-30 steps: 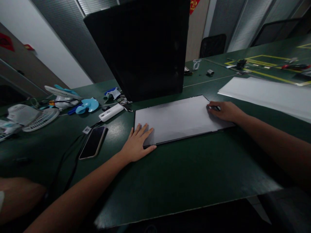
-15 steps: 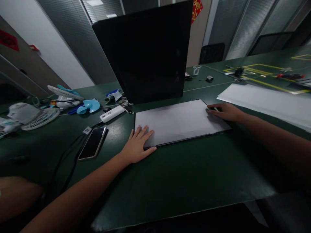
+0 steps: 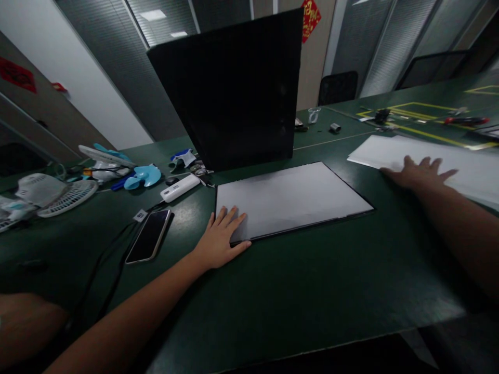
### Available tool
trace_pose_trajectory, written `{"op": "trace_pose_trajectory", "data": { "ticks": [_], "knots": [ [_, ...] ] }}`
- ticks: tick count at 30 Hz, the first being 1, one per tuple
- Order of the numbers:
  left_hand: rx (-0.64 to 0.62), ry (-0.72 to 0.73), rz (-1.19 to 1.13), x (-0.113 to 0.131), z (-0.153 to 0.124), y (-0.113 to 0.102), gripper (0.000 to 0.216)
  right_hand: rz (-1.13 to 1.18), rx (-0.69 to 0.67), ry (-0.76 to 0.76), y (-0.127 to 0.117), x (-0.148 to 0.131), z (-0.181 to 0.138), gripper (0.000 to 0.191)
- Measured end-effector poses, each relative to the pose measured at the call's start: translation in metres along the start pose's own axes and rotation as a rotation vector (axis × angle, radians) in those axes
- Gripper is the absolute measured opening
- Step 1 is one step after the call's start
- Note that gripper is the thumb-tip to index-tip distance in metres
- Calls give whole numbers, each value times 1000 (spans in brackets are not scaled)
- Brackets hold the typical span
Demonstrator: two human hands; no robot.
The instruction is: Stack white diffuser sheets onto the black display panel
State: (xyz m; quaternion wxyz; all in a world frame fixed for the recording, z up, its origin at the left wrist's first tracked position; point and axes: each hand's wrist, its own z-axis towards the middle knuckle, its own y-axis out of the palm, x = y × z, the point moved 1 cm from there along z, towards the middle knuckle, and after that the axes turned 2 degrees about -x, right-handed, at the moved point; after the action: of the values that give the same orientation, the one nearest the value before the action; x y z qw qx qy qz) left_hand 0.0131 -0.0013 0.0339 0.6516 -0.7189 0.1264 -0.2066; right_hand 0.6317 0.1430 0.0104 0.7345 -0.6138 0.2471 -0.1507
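Observation:
A flat white panel with a thin dark frame (image 3: 288,200) lies on the green table (image 3: 296,291) in front of me. My left hand (image 3: 220,241) rests flat on its near left corner, fingers spread and holding nothing. My right hand (image 3: 419,174) is off to the right, fingers spread, lying on the near edge of a large white sheet (image 3: 440,158). Behind the panel a big black screen (image 3: 234,88) stands upright.
A phone (image 3: 149,236) lies left of my left hand with a white power bank (image 3: 180,188) and cables beyond it. Fan parts, a blue blade (image 3: 142,175) and a white grille (image 3: 68,195), crowd the far left. Small items and yellow tape lines sit at the far right.
My right hand has left the panel's far right corner and moved right onto the white sheet, fingers now spread. My left hand has stayed on the near left corner.

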Motion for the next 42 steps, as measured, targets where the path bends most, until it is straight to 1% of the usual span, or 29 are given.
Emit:
{"op": "trace_pose_trajectory", "data": {
  "ticks": [1, 3, 6, 8, 11, 14, 21, 27, 33, 38, 42],
  "knots": [
    [-6, -1, 4, 0, 0, 0, 85, 10, -75, 47, 2, 2, 2, 100],
    [-16, -5, 12, 0, 0, 0, 85, 19, -164, 61, 2, 1, 5, 97],
    [-7, -10, 16, 0, 0, 0, 85, -11, -141, 20, -2, -6, 3, 91],
    [2, -7, 18, 0, 0, 0, 85, -52, -127, -13, -5, -10, -1, 81],
    [2, -3, 22, 0, 0, 0, 86, -87, -142, -37, -10, -14, -7, 63],
    [7, -5, 9, 0, 0, 0, 85, -96, -133, -24, -13, -16, -10, 55],
    [-18, -10, 11, 0, 0, 0, 86, -84, -122, -42, -12, -17, -12, 56],
    [-6, -5, 20, -1, -1, 1, 86, -71, -115, -54, -8, -17, -13, 56],
    [-10, -10, 16, -4, 0, 2, 86, -102, -114, -59, -10, -18, -14, 56],
    [-14, -10, 48, -3, 1, 2, 86, -144, -51, -63, -24, -26, -22, 55],
    [-8, -16, 40, -2, 1, 1, 86, -174, 52, -111, -45, -46, -46, 60]
  ]
}}
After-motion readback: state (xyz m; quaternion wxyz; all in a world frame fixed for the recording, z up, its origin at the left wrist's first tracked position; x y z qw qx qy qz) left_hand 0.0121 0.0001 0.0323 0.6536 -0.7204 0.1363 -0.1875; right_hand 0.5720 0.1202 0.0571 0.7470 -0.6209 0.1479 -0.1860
